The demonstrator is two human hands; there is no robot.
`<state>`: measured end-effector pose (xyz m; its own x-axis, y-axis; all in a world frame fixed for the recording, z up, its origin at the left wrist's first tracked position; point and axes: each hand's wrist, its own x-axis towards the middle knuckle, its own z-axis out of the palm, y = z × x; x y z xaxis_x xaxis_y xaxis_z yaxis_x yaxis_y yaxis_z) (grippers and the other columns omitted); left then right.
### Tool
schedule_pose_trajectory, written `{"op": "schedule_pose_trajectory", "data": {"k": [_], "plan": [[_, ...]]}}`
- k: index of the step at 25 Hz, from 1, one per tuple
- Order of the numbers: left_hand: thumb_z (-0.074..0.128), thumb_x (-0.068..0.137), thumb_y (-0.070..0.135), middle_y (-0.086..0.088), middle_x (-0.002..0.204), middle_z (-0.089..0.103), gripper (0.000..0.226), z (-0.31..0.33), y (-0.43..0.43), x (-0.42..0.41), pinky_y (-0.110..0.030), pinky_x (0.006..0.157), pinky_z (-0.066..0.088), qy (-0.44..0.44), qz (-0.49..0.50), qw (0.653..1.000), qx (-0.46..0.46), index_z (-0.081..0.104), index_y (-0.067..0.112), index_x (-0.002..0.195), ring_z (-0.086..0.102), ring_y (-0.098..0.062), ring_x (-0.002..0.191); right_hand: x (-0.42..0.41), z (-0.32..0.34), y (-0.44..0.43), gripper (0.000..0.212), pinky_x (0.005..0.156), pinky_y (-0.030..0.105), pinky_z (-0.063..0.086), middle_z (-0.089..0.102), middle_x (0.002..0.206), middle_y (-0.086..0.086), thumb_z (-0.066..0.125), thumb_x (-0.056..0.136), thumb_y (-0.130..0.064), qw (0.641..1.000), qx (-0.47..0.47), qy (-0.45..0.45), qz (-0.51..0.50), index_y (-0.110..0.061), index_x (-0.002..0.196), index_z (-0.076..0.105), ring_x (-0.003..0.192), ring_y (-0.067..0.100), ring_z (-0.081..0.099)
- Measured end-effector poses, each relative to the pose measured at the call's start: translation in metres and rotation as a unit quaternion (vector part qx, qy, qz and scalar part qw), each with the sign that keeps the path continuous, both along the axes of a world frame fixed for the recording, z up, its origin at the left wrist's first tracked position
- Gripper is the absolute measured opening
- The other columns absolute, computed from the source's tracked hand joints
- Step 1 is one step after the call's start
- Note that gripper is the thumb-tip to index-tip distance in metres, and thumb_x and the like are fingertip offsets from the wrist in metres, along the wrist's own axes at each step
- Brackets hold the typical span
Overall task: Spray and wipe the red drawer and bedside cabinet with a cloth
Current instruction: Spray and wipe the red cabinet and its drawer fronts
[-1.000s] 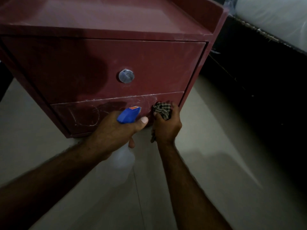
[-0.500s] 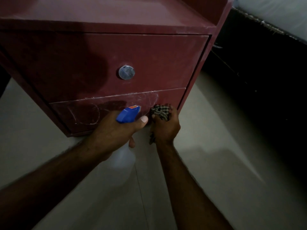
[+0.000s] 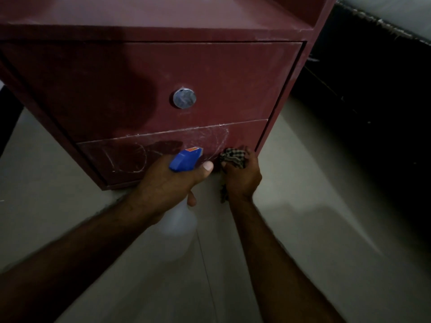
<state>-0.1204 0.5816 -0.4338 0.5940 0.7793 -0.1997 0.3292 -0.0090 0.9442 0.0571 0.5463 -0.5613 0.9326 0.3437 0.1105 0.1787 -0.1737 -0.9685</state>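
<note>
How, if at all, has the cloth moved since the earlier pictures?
Yes, slightly: the cloth in the right hand slid downward, farther from the knob on the drawer.

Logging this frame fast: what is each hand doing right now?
Left hand: grips the spray bottle.
Right hand: grips the cloth at the lower panel.

The left hand [image 3: 163, 183], right hand [image 3: 242, 180] and lightly haired forearms [image 3: 275, 248] are bare.
</note>
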Motion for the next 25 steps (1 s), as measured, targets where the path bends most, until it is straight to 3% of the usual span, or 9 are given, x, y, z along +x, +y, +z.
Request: {"op": "schedule_pose_trajectory", "data": {"k": [2,5,8,11,15,17,21,23,25], "plan": [[0.076,0.085,0.050,-0.013,0.077,0.061,0.039,0.001,0.002,-0.002,-0.038,0.071,0.055,-0.004,-0.003,1.000,0.006,0.068,0.015,0.098,0.065,-0.014,0.056,0.013,0.001,-0.004,0.055,0.091,0.030,0.059,0.076,0.110,-0.004,0.085,0.075,-0.007,0.999,0.013,0.014,-0.050,-0.017,0.126,0.069,0.101,0.017,0.072],[0.076,0.082,0.053,-0.023,0.084,0.064,0.052,-0.001,0.007,-0.006,-0.037,0.077,0.056,-0.005,-0.001,1.000,0.010,0.068,0.009,0.109,0.067,-0.019,0.057,0.015,0.002,0.000,0.055,0.091,0.035,0.060,0.074,0.107,-0.006,0.086,0.075,-0.011,0.993,0.002,0.051,-0.110,-0.021,0.126,0.068,0.098,0.017,0.071],[0.075,0.074,0.060,-0.017,0.081,0.063,0.066,-0.002,0.008,-0.008,-0.037,0.071,0.056,-0.011,0.003,1.000,0.000,0.067,0.006,0.111,0.067,-0.021,0.057,0.001,-0.003,0.006,0.059,0.091,0.032,0.060,0.075,0.111,-0.007,0.088,0.073,-0.016,0.997,-0.013,0.055,-0.045,-0.025,0.127,0.066,0.099,0.015,0.071],[0.078,0.082,0.053,-0.011,0.081,0.060,0.055,-0.004,0.008,-0.006,-0.040,0.069,0.056,-0.015,-0.006,1.000,0.002,0.066,0.005,0.106,0.067,-0.023,0.057,-0.003,-0.011,0.003,0.065,0.088,0.026,0.057,0.074,0.113,-0.007,0.088,0.073,-0.018,0.998,-0.031,0.056,-0.013,-0.027,0.132,0.063,0.098,0.013,0.070],[0.077,0.086,0.049,-0.006,0.078,0.062,0.043,-0.003,0.008,-0.007,-0.036,0.071,0.056,-0.029,-0.006,0.999,0.011,0.069,0.011,0.103,0.066,-0.022,0.057,0.005,-0.005,0.008,0.058,0.083,0.030,0.057,0.074,0.113,0.000,0.083,0.079,-0.020,0.989,-0.051,0.100,-0.092,-0.026,0.132,0.060,0.100,0.024,0.071],[0.076,0.086,0.048,0.000,0.072,0.062,0.040,-0.001,0.009,-0.008,-0.032,0.069,0.052,-0.029,0.002,0.999,0.014,0.069,0.010,0.098,0.066,-0.020,0.055,-0.003,-0.006,0.012,0.058,0.087,0.030,0.058,0.073,0.113,-0.003,0.081,0.081,-0.021,0.992,-0.050,0.100,-0.064,-0.027,0.133,0.059,0.100,0.021,0.070],[0.076,0.087,0.048,0.000,0.069,0.060,0.041,0.000,0.011,-0.010,-0.030,0.067,0.050,-0.030,0.004,0.999,0.017,0.064,0.009,0.084,0.064,-0.019,0.054,-0.016,-0.014,0.011,0.061,0.078,0.014,0.050,0.063,0.098,-0.022,0.083,0.080,-0.022,0.995,-0.028,0.098,0.002,-0.035,0.134,0.056,0.088,0.001,0.065],[0.076,0.087,0.047,0.002,0.067,0.057,0.040,0.000,0.009,-0.011,-0.029,0.065,0.049,-0.038,-0.002,0.999,0.024,0.061,0.011,0.077,0.063,-0.016,0.053,-0.009,-0.011,0.011,0.057,0.080,0.020,0.050,0.064,0.098,-0.018,0.082,0.079,-0.020,0.991,-0.020,0.126,-0.048,-0.037,0.127,0.056,0.094,0.014,0.069],[0.076,0.087,0.047,-0.001,0.069,0.057,0.044,0.001,0.008,-0.012,-0.030,0.066,0.050,-0.043,-0.005,0.999,0.025,0.062,0.006,0.083,0.064,-0.018,0.054,-0.005,-0.007,0.014,0.057,0.085,0.025,0.053,0.071,0.111,-0.004,0.082,0.080,-0.020,0.983,-0.031,0.160,-0.084,-0.029,0.131,0.057,0.103,0.024,0.070]]}}
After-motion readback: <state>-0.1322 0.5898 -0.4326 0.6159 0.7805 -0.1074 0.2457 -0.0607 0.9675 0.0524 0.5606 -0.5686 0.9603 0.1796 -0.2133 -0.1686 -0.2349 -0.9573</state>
